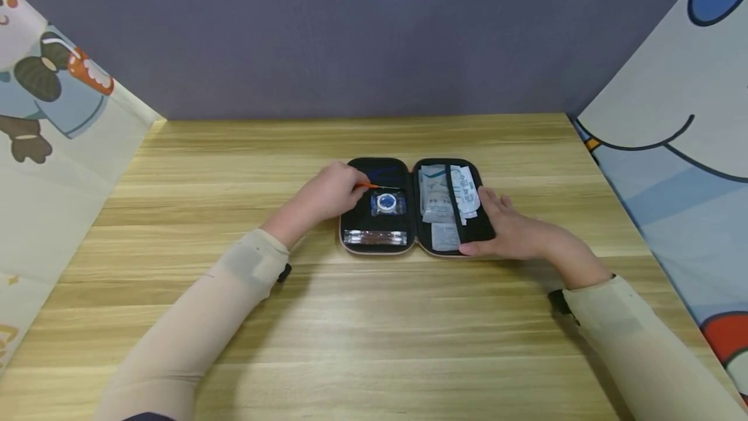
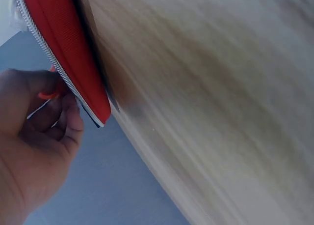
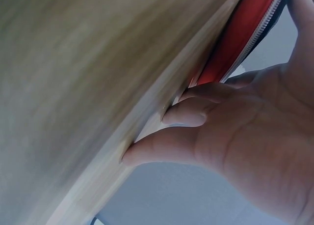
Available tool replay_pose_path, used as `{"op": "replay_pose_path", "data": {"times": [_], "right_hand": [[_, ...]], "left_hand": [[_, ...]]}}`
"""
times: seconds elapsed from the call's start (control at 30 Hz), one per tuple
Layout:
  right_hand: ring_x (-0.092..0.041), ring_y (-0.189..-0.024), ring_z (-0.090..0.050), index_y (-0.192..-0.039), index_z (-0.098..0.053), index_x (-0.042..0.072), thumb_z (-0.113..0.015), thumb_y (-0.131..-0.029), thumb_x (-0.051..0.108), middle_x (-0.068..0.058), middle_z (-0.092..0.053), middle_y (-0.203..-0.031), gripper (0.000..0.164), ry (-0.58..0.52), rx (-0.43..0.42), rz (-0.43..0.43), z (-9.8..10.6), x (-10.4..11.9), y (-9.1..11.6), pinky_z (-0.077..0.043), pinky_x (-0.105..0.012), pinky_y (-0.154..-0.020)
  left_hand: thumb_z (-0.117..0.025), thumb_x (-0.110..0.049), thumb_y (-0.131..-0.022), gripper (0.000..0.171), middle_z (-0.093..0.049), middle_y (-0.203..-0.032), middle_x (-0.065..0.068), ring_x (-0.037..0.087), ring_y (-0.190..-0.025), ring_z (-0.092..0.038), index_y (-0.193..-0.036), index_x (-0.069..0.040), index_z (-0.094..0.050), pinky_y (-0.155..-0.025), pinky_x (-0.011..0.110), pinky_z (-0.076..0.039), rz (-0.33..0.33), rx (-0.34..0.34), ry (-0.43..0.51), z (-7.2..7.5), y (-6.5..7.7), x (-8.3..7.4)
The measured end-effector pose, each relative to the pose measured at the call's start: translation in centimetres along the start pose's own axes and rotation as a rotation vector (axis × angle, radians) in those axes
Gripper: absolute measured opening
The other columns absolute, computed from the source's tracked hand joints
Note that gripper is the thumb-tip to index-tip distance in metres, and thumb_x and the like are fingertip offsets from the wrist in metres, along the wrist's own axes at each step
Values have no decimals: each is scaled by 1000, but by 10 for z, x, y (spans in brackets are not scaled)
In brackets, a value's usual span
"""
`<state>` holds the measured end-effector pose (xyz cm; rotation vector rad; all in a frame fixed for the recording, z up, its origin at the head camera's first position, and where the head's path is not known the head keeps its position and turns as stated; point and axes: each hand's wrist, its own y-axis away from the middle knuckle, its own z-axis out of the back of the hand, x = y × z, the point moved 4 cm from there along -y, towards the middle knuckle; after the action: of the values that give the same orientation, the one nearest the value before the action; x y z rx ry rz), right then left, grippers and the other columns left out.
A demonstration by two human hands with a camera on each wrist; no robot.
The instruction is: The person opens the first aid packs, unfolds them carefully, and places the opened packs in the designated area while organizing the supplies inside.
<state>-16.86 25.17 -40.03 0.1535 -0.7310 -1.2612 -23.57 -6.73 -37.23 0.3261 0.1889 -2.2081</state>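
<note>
A zippered first-aid case (image 1: 413,249), black inside and red outside, lies unfolded on the table. My left hand (image 1: 336,190) pinches small scissors (image 1: 366,184) by their orange handle over the case's left half. Their thin blade points right across the black lining; in the left wrist view, fingers partly cover the orange handle (image 2: 47,95). Below the blade sits a blue-and-white round item in a clear wrapper (image 1: 387,203). My right hand (image 1: 514,231) rests spread at the case's right edge, thumb at its front corner. In the right wrist view, its fingertips reach the tabletop beside the red shell (image 3: 240,36).
Under a black strap (image 1: 454,197) in the right half are clear and white packets (image 1: 435,195). A shiny silvery packet (image 1: 374,238) lies along the left half's front. The wooden table (image 1: 350,343) meets a grey wall behind and cartoon-printed panels on both sides.
</note>
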Motion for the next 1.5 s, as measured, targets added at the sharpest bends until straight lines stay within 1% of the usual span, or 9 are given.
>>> {"op": "replay_pose_path", "data": {"times": [0.2,0.33,0.43,0.63,0.77,0.97,1.2,1.37,1.5], "right_hand": [[-59,-160,9,-167,20,4,-67,-86,81,-29,13,-176,142,-1,0,-1,0,2,1,-9,-81,-123],[-59,-160,9,-167,20,3,-68,-86,81,-29,13,-176,142,-6,-2,-2,1,3,2,-8,-81,-123],[-59,-160,9,-167,19,3,-68,-86,80,-30,13,-175,142,-7,-3,-3,0,3,2,-8,-84,-121],[-59,-160,10,-167,19,3,-68,-86,81,-29,13,-176,142,3,-2,-11,0,3,3,-6,-90,-115],[-59,-160,10,-167,19,3,-67,-86,81,-30,13,-176,141,7,1,-14,0,2,3,-6,-90,-115],[-60,-159,10,-167,19,2,-67,-88,79,-31,13,-175,140,4,-1,5,0,4,3,-8,-86,-119],[-60,-159,9,-167,19,2,-67,-88,79,-31,13,-175,140,13,-6,4,0,5,3,-8,-89,-116],[-59,-160,10,-167,19,3,-67,-87,80,-30,13,-176,140,16,-5,-1,1,6,3,-6,-92,-113],[-59,-160,10,-167,19,3,-67,-87,80,-29,13,-176,141,19,-3,-2,0,5,3,-6,-92,-112]], "left_hand": [[-59,-19,-110,30,-81,-110,15,23,-87,-76,-125,-1,-77,-88,41,-64,-23,32,20,0,4,1],[-67,-16,-105,20,-80,-112,13,25,-97,-77,-114,-3,-81,-91,40,-64,-42,12,30,2,6,2],[-74,-15,-101,13,-76,-111,11,25,-97,-73,-105,-5,-81,-87,38,-63,-38,-11,39,2,6,3],[-79,-18,-98,14,-69,-99,10,22,-85,-64,-96,-5,-73,-77,37,-58,25,-18,46,-1,-6,12],[-80,-23,-97,22,-66,-86,7,20,-76,-58,-94,-6,-67,-75,37,-53,82,27,56,-1,-18,18],[-78,-22,-98,22,-63,-85,5,21,-78,-57,-93,-8,-61,-76,37,-54,132,84,29,-3,-32,23],[-74,-22,-100,25,-59,-82,5,23,-79,-57,-86,-9,-57,-75,37,-52,112,106,-24,-3,-37,21],[-71,-25,-102,17,-65,-88,5,20,-79,-59,-100,-9,-66,-80,38,-55,77,132,7,0,-31,15],[-68,-32,-105,24,-71,-101,6,22,-88,-64,-114,-10,-71,-88,40,-57,8,185,34,1,-26,1]]}}
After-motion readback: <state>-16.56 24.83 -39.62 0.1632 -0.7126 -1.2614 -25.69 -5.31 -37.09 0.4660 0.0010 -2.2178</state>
